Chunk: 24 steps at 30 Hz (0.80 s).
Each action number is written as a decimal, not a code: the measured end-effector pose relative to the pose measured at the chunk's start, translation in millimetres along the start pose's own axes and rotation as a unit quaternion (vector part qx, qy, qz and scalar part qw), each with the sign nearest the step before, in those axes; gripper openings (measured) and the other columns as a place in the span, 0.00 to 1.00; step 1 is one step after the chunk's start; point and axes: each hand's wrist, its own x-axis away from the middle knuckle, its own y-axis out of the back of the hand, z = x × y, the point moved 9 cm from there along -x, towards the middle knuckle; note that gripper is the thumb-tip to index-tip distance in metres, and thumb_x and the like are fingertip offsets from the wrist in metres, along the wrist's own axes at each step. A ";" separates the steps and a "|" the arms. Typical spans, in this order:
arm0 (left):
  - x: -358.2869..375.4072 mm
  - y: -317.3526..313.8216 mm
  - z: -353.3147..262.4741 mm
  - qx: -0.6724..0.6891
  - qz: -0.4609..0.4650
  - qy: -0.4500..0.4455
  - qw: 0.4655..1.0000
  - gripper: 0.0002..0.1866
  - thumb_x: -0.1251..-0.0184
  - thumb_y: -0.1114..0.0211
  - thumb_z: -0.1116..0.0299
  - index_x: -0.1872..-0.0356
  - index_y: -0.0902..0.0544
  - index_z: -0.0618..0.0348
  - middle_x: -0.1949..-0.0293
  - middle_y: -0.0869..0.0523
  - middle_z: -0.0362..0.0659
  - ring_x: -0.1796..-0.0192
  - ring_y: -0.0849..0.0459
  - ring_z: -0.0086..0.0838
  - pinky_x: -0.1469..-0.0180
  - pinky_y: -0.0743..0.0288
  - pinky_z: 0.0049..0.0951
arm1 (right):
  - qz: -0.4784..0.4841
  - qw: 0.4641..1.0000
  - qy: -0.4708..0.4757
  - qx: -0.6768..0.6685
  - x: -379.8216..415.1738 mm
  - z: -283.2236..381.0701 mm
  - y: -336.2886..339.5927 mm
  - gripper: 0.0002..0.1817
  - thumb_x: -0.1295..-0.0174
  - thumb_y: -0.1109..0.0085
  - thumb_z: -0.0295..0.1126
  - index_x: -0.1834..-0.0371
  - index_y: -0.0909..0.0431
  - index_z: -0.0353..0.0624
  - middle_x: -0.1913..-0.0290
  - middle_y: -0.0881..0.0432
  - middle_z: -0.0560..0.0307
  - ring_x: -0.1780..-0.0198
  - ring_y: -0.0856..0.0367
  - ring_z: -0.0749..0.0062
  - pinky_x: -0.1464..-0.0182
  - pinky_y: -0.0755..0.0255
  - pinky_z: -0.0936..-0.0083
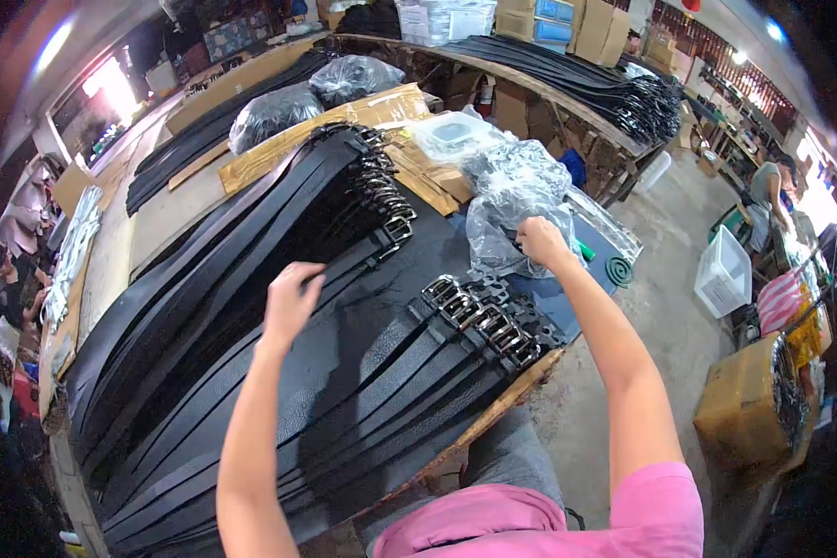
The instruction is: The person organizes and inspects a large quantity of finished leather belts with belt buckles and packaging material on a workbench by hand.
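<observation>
My left hand [294,288] hovers over the black belts, its fingers loosely apart and nothing visible in them. Below it runs a single belt whose buckle [396,231] lies beside a thick stack of black belts [223,232]. My right hand [539,240] is at a clear plastic bag [516,186], with its fingers bent together; what they hold, if anything, is too small to tell. Nearer to me, a second row of belts lies with metal buckles [484,321] side by side at the table's front edge.
Cardboard pieces [316,135] and dark filled plastic bags [274,113] lie behind the stack. A green coil [618,271] is near the right edge. More belts [567,74] cover a back table. At right are a white bin [724,272], a taped carton [744,400] and a person [770,197].
</observation>
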 end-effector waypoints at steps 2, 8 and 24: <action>-34.4 -49.9 -2.9 -0.003 0.003 -0.043 0.999 0.08 0.44 0.37 0.73 0.64 0.17 0.65 0.63 0.16 0.51 0.57 0.18 0.42 0.51 0.26 0.34 | -0.063 0.998 0.025 -0.007 4.3 1.2 12.0 0.07 0.51 0.40 0.28 0.76 0.20 0.34 0.67 0.19 0.40 0.59 0.20 0.48 0.54 0.26 0.58; -83.4 -152.2 -3.5 -0.179 0.047 0.037 0.982 0.07 0.43 0.36 0.70 0.66 0.17 0.61 0.55 0.23 0.49 0.49 0.26 0.43 0.50 0.29 0.39 | -0.150 0.987 0.050 0.025 19.8 8.8 37.9 0.07 0.51 0.48 0.23 0.72 0.21 0.34 0.63 0.21 0.39 0.53 0.24 0.47 0.52 0.27 0.59; -85.5 -99.5 -13.2 0.132 -0.034 0.022 0.990 0.09 0.40 0.36 0.71 0.66 0.27 0.63 0.71 0.23 0.45 0.67 0.25 0.32 0.60 0.32 0.30 | -0.083 0.903 0.022 -0.421 29.3 26.7 53.8 0.06 0.40 0.50 0.21 0.64 0.23 0.33 0.72 0.18 0.48 0.66 0.17 0.70 0.63 0.26 0.74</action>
